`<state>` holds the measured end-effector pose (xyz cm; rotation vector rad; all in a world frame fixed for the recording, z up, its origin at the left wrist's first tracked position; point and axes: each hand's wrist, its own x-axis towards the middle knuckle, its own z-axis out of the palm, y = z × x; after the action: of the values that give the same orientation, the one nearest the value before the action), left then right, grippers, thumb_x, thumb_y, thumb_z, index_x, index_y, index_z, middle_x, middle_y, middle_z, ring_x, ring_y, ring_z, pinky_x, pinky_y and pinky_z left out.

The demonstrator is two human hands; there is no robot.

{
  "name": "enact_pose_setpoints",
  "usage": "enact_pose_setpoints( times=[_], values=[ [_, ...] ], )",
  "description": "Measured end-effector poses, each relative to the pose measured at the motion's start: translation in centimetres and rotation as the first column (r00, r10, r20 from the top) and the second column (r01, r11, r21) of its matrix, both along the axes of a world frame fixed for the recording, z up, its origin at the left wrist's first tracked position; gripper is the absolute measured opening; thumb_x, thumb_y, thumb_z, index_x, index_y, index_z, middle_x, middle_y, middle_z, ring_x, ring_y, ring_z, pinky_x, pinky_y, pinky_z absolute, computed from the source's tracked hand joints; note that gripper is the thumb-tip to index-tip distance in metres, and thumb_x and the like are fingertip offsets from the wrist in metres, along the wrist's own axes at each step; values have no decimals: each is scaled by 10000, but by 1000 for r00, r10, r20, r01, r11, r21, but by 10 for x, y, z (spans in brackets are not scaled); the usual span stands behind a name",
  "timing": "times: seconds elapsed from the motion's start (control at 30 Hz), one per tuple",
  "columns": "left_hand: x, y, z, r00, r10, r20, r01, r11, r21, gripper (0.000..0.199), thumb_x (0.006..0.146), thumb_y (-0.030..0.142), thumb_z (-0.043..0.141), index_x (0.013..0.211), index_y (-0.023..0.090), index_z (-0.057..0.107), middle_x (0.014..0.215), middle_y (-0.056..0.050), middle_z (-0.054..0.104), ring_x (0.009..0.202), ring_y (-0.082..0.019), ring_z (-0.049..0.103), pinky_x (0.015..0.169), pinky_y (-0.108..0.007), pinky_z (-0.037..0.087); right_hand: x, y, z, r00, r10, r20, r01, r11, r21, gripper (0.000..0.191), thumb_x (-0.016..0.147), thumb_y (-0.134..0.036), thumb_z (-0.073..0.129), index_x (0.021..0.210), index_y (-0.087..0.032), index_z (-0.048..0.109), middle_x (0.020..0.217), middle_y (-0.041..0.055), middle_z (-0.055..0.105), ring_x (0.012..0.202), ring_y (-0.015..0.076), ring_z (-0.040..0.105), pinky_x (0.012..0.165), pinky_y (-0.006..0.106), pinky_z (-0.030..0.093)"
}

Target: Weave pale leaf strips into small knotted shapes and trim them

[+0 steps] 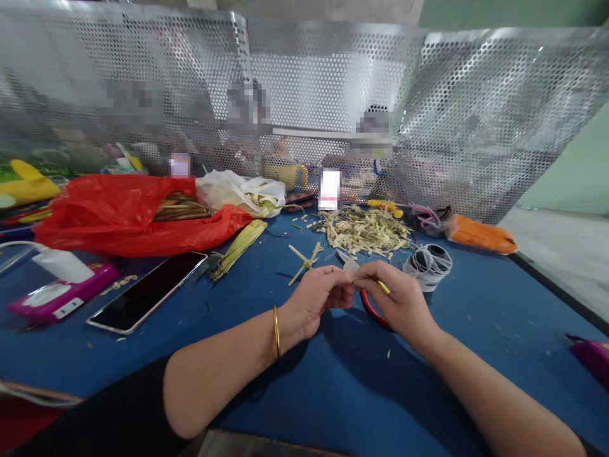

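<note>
Head view: left hand and right hand meet above blue table, fingertips pinched on a small pale piece, too small to identify. Yellow stick pokes out by right fingers; red handle partly hidden under right hand. Crossed strips lie just beyond left hand, leaf scraps heaped farther back. Thread spool near right hand. Phone, red bag and white bag off to the left.
</note>
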<state>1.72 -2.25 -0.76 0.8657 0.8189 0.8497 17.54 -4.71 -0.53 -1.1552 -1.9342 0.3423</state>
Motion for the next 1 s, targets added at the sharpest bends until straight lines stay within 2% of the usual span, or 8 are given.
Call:
enact_pose_setpoints(
  times=[0.3,0.4,0.53,0.8,1.0],
  values=[
    [-1,4,-4,996,-46,80,55,992,-111,95,703,178,598,629,125,624,592,-15,592,519,-90,549,566,-228,492,3,3,0,999,36,1,-36,999,-12,86,863,-150,564,861,-212,624,796,6,642,757,146,596,690,246,452],
    [-1,4,-4,997,-33,69,39,996,-85,51,687,177,649,690,127,642,624,-18,622,556,-97,582,588,-223,500,2,3,0,1000,25,-15,-25,1000,-8,96,863,-150,561,826,-208,627,779,10,637,756,150,591,695,255,451],
    [0,3,-4,999,8,41,-6,999,-36,88,670,157,700,727,127,640,668,-17,653,591,-98,611,637,-228,513,3,4,0,998,28,-50,-28,1000,-6,114,864,-152,553,773,-196,607,782,18,614,761,152,574,715,269,446],
    [3,1,-3,991,107,-81,-88,972,216,121,716,242,709,715,129,666,635,-6,661,583,-102,616,649,-235,513,1,4,-1,982,-78,-174,50,987,-155,75,828,-230,593,766,-190,584,681,-8,605,641,133,550,613,249,436],
    [3,0,-2,987,119,-110,-91,968,233,110,704,229,717,725,127,679,647,-16,674,603,-114,632,645,-231,515,2,4,-1,981,-94,-170,68,986,-154,78,820,-233,587,760,-193,557,650,-26,563,602,118,515,575,236,417]
  ],
)
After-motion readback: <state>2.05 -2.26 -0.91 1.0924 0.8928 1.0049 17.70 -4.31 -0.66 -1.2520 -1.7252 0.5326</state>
